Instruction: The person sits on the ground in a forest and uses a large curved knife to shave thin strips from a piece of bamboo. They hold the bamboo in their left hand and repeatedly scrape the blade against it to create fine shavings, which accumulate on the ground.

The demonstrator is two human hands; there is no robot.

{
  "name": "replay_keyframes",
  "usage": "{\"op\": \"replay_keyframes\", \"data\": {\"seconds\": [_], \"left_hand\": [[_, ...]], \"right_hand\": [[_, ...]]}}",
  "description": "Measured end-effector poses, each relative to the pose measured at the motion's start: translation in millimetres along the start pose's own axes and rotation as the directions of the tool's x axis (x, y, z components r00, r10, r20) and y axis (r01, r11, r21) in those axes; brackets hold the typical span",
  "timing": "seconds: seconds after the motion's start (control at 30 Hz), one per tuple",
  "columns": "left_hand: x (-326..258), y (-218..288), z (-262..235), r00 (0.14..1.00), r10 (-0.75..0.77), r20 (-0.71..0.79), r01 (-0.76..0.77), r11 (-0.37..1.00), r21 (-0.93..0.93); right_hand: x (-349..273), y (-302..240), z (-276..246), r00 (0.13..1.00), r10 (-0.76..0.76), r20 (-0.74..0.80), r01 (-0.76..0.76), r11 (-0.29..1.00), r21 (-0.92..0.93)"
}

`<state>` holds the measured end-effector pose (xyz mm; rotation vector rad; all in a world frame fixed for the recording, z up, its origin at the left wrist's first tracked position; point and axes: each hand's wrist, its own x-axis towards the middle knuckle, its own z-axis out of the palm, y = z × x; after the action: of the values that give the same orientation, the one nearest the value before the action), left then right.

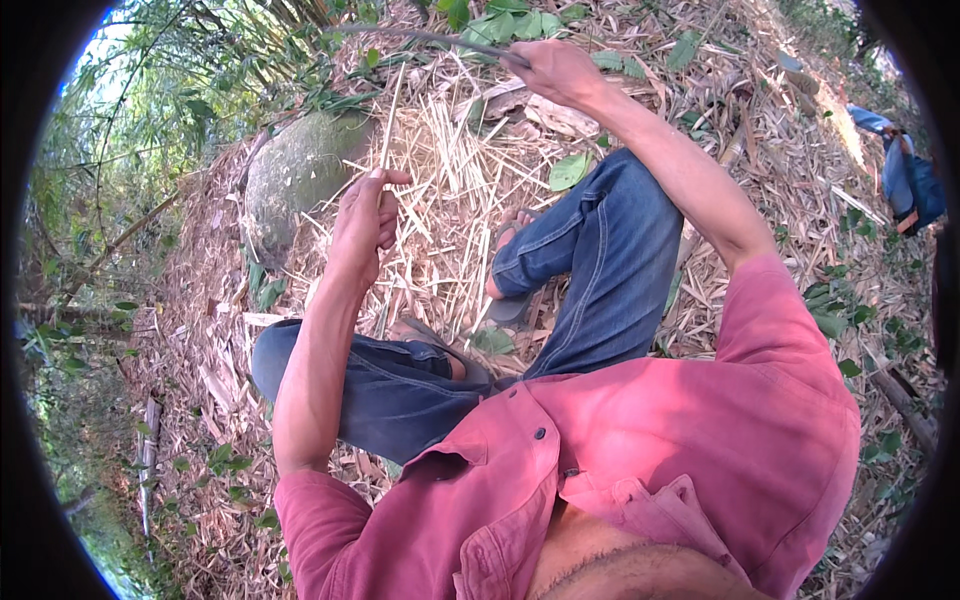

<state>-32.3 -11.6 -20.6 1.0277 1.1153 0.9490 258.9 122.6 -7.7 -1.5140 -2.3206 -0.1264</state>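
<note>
Seated among cuttings, the left hand [365, 215] is gripping a bamboo strip [390, 125]; at one o'clock, the right hand [555, 68] is clutching a blade [440, 38], best drawn steadily.

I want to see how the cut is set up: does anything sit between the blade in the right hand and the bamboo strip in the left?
Nothing visible does. The left hand holds the thin bamboo strip upright; the right hand grips a long dark blade whose far end reaches toward the strip's top. Only open air above the littered ground lies between.
</note>
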Motion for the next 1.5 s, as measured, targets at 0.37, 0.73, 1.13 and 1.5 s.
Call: {"op": "replay_keyframes", "data": {"seconds": [0.37, 0.73, 1.13, 1.5], "left_hand": [[10.0, 2.3, 12.5, 1.0, -0.027, -0.013, 0.024, 0.984, -0.176], [10.5, 8.7, 18.5, 1.0, -0.023, 0.012, 0.025, 0.955, -0.296], [5.3, 16.5, 19.1, 0.999, -0.038, 0.016, 0.041, 0.923, -0.381], [0.9, 13.3, 13.1, 0.998, -0.019, 0.058, 0.04, 0.927, -0.372]], "right_hand": [[-13.2, -61.2, 13.0, 0.868, -0.484, -0.112, 0.481, 0.875, -0.048], [-6.0, -61.0, 18.6, 0.862, -0.466, -0.201, 0.447, 0.885, -0.133], [7.2, -44.2, 21.0, 0.913, -0.362, -0.187, 0.32, 0.921, -0.22], [20.2, -14.6, 21.8, 0.984, -0.166, -0.06, 0.156, 0.977, -0.148]]}}
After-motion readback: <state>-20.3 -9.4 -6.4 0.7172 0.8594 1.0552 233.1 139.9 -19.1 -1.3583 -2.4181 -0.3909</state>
